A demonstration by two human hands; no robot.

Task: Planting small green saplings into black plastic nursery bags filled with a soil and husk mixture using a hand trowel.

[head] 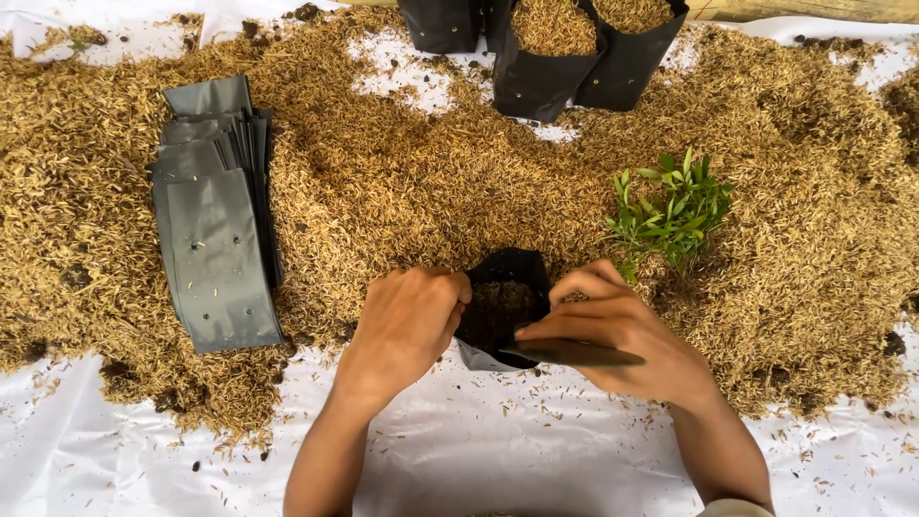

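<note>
A small black plastic grow bag (503, 278) stands open in the middle, partly filled with dark soil (495, 311). My left hand (407, 321) grips its left rim, fingers curled over the edge. The bag's right rim is pinched by my right hand (617, 335), and a flat dark strip of plastic (584, 354) lies under its fingers. A bunch of green seedlings (670, 211) lies on the husks just right of the bag, beyond my right hand.
A stack of flat grey-black grow bags (215, 220) lies at the left. Filled black bags (550, 57) stand at the top centre. Golden rice husks (402, 182) cover a white sheet (498, 450) that shows bare near me.
</note>
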